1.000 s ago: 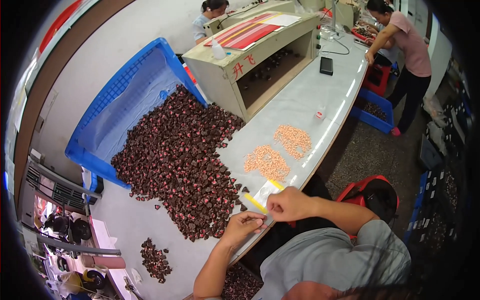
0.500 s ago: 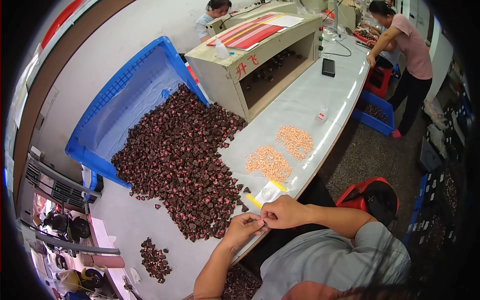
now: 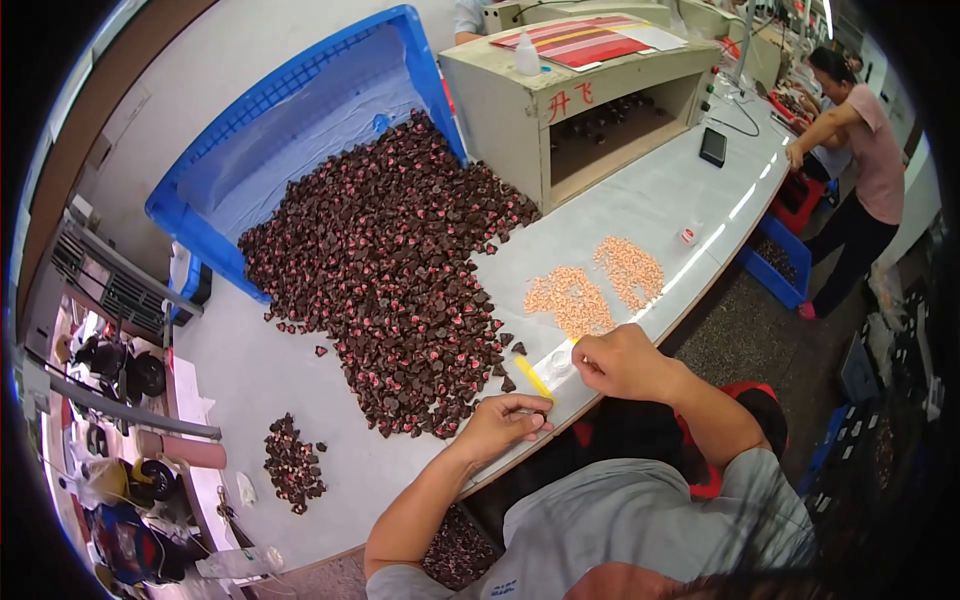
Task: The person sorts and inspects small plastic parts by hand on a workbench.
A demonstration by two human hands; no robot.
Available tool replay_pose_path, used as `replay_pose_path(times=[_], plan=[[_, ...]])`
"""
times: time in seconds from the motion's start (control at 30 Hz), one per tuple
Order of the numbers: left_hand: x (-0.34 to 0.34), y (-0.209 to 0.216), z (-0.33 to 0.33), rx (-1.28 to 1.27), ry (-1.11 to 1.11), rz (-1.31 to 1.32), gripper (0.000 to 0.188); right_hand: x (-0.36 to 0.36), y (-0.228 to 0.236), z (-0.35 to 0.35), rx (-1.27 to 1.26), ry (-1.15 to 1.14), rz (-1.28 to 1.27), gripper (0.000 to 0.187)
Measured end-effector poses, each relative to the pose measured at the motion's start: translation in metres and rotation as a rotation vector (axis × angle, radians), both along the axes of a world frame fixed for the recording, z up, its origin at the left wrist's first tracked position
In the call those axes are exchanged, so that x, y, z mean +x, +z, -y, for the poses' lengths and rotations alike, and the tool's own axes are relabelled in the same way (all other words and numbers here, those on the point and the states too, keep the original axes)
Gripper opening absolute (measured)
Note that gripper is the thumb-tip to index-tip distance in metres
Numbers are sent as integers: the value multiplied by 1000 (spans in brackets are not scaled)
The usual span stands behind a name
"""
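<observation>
My left hand (image 3: 500, 428) is closed at the table's front edge, thumb and fingers pinching what looks like a small dark piece, mostly covered by the fingers. My right hand (image 3: 628, 365) is in a pinch just right of a small clear round dish (image 3: 560, 362); whatever its fingertips hold is hidden. The dish rests on a white patch with a strip of yellow tape (image 3: 534, 378) on its left side. Behind it lie two flat clusters of small peach-coloured bits, one nearer (image 3: 570, 300) and one farther (image 3: 630, 272). A large heap of dark cone-like pieces with pink spots (image 3: 400, 300) spreads left of my hands.
The heap spills from a tipped blue crate (image 3: 190, 215). A smaller dark pile (image 3: 293, 465) lies at the left. Beyond stands a beige open-fronted box (image 3: 500, 110) with a white bottle (image 3: 526, 55) on top. A black phone (image 3: 713, 147) lies farther back. Another person (image 3: 870, 150) stands at right.
My hands, together before, are now apart: the right has moved up and right to the dish, the left stays near the edge. The whole view has shifted somewhat.
</observation>
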State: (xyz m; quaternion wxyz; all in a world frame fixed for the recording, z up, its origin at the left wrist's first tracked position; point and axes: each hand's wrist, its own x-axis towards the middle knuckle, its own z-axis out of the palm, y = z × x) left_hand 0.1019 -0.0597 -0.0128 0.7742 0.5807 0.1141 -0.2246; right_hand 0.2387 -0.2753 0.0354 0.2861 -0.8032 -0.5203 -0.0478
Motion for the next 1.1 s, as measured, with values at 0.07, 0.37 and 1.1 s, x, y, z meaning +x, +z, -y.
replay_pose_path(times=[0.07, 0.37, 1.1], plan=[[0, 0, 0, 3, -8, 4, 29, 4, 0, -3, -55, 24, 60, 8], [-1, -5, -2, -101, 61, -34, 27, 10, -3, -21, -230, 80, 202, 10], [1, -12, -2, -180, 136, -34, 25, -38, -23, -25, 157, 101, -183, 9]])
